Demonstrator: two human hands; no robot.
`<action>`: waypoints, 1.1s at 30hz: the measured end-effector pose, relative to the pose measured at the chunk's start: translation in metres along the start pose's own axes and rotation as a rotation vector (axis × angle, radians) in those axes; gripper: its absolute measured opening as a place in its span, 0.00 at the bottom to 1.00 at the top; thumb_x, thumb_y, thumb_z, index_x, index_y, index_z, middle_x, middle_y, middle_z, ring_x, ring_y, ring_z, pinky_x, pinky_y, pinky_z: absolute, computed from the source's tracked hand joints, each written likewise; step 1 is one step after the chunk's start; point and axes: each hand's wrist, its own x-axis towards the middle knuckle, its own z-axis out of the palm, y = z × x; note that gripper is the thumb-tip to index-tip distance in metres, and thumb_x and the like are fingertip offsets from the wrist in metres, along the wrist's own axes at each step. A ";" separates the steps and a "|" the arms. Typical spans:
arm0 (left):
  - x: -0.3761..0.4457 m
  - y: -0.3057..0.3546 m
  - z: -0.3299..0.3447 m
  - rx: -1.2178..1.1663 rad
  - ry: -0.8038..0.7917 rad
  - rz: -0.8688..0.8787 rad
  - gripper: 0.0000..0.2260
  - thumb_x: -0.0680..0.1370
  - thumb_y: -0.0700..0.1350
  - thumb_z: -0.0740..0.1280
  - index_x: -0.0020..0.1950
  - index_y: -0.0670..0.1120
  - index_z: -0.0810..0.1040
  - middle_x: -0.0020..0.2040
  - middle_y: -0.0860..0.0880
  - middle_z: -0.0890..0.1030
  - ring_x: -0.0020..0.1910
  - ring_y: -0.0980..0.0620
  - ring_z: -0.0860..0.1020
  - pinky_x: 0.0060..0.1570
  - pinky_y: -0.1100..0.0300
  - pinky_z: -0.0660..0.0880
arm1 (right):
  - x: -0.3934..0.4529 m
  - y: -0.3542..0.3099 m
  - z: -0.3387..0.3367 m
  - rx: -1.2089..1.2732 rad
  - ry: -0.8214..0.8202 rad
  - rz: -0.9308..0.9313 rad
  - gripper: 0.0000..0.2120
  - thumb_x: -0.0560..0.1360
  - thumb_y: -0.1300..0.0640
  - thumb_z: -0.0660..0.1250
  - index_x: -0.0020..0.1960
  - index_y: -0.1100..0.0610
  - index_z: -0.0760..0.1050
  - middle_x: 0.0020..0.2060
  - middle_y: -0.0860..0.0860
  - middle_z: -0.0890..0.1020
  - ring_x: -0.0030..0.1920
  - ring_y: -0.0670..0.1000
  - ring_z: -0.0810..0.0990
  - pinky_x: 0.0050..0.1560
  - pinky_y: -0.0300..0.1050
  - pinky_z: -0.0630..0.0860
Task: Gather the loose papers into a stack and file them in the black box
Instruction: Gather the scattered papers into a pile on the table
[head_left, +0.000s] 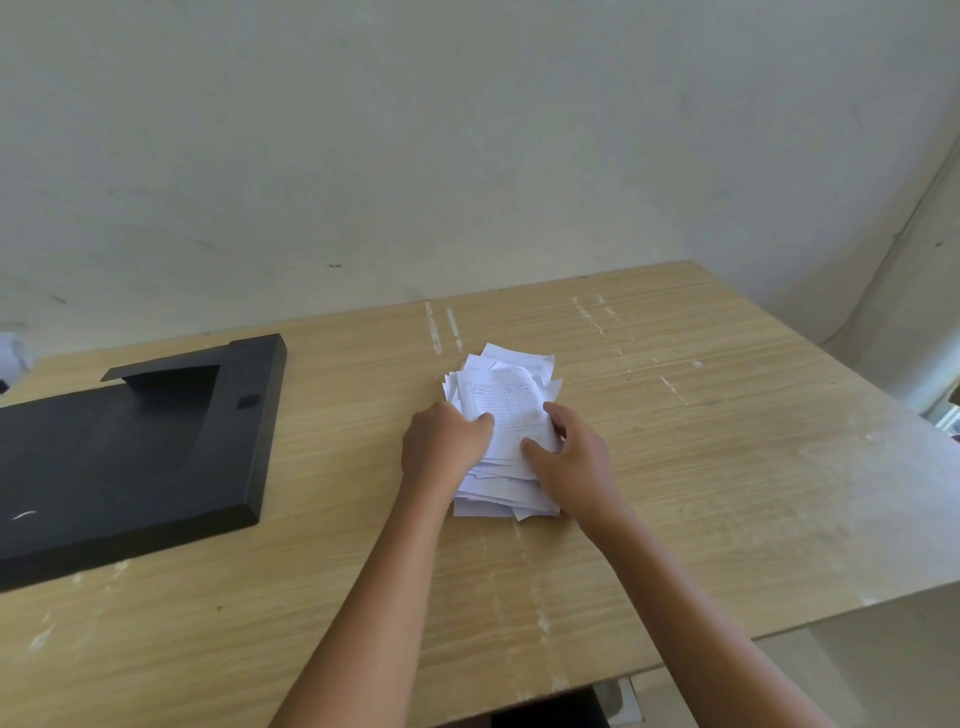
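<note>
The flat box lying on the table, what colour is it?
The flat box is plain black, best seen in the head view, lying left of the white papers.

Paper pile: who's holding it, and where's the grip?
Both hands: left hand grips the paper pile at its left edge, right hand at its right edge.
</note>
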 end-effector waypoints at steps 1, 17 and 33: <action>-0.001 0.002 0.003 0.023 0.021 0.006 0.16 0.79 0.56 0.64 0.49 0.42 0.75 0.46 0.47 0.81 0.46 0.44 0.78 0.38 0.57 0.69 | -0.001 -0.001 0.001 0.002 0.007 -0.004 0.27 0.77 0.59 0.69 0.75 0.57 0.69 0.66 0.51 0.78 0.67 0.52 0.76 0.66 0.45 0.72; 0.009 0.017 -0.003 0.100 -0.018 -0.004 0.17 0.75 0.48 0.73 0.35 0.46 0.66 0.33 0.52 0.72 0.40 0.48 0.76 0.32 0.60 0.67 | -0.006 0.013 0.005 -0.270 -0.018 -0.189 0.30 0.79 0.56 0.69 0.78 0.60 0.64 0.75 0.55 0.70 0.76 0.54 0.67 0.73 0.45 0.62; -0.008 0.034 0.015 0.215 0.044 0.114 0.20 0.79 0.35 0.66 0.69 0.37 0.66 0.64 0.39 0.80 0.63 0.40 0.80 0.60 0.51 0.75 | -0.008 0.016 0.011 -0.280 0.040 -0.200 0.29 0.80 0.55 0.68 0.78 0.58 0.64 0.76 0.53 0.69 0.77 0.53 0.67 0.73 0.47 0.63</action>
